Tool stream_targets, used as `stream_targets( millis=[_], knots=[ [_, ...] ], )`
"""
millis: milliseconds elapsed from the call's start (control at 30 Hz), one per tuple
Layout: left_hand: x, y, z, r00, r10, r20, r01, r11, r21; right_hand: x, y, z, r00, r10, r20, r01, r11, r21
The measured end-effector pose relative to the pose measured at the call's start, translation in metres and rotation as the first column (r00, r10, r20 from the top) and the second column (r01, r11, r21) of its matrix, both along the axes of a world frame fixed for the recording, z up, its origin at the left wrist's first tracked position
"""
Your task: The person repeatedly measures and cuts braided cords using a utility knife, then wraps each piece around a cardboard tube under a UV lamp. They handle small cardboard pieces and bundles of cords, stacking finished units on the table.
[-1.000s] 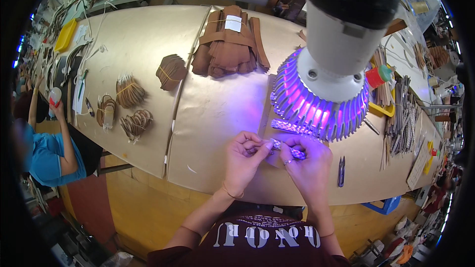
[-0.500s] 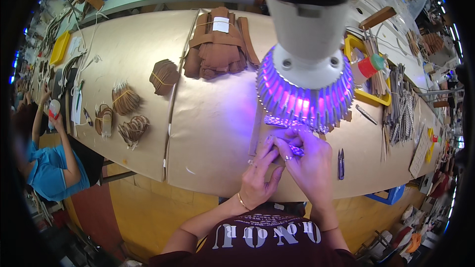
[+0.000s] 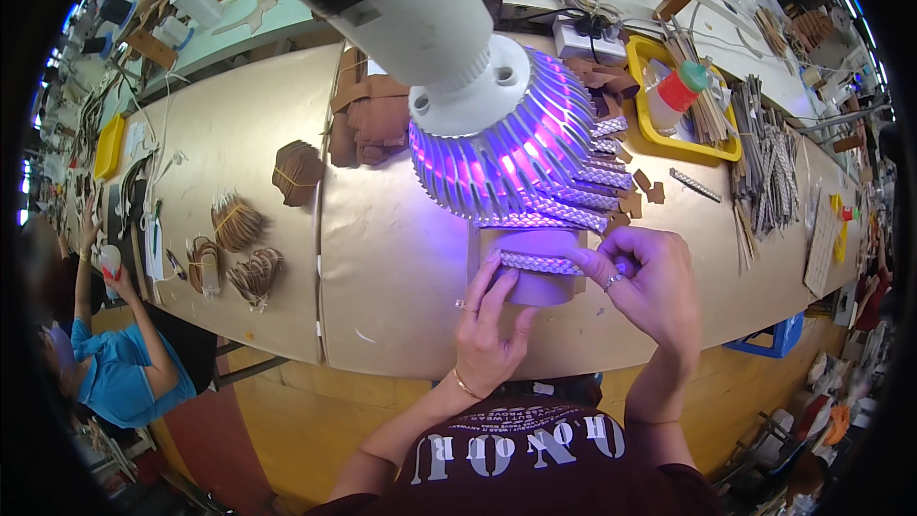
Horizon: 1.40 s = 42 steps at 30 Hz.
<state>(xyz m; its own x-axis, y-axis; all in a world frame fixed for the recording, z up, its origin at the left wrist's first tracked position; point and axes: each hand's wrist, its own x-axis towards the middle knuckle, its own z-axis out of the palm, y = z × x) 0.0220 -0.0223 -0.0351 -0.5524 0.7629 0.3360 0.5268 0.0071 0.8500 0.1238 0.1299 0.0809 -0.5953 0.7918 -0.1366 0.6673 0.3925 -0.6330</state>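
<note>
hands at the near edge of the bench, just under the finned lamp with its violet light. i see my left hand with fingers spread and laid flat on a small brown piece, holding it down. my right hand pinches one end of a pale braided strip between thumb and forefinger; the strip lies across the top of the brown piece, apparently already placed along most of its width.

progress, as i judge it: one strip is being laid on one piece. a row of similar braided strips lies fanned just behind it toward the middle of the bench, untouched, and small brown offcuts lie beside them, so most of the batch looks still to do. whether the strip is stuck down yet i cannot tell.

containers: a yellow tray near the far right corner holds a red bottle with green cap and a bundle of thin sticks. toward the left edge, banded bundles of brown cut pieces sit loose on the bench, in no container. a blue bin hangs off the near right edge; contents hidden.
</note>
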Motion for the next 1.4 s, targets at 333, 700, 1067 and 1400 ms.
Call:
stream_targets(
  millis=[333, 700, 1067, 1400],
  knots=[
    [0.003, 0.001, 0.0, 1.0, 0.024, -0.008, -0.024, 1.0, -0.019, 0.012, -0.002, -0.001, 0.999, -0.039, 0.01, 0.04, 0.988, -0.149],
    [0.003, 0.001, -0.001, 1.0, 0.014, -0.013, -0.014, 1.0, -0.016, 0.023, 0.005, -0.018, 1.0, -0.005, -0.019, 0.001, 0.986, -0.168],
    [0.004, 0.001, -0.003, 0.999, 0.015, -0.04, -0.017, 0.999, -0.047, 0.033, 0.012, -0.052, 0.997, -0.026, -0.072, 0.004, 0.959, -0.282],
    [0.003, 0.0, -0.004, 0.992, 0.02, -0.123, -0.027, 0.998, -0.054, 0.032, 0.006, -0.058, 0.998, -0.045, -0.054, 0.03, 0.965, -0.262]
  ],
)
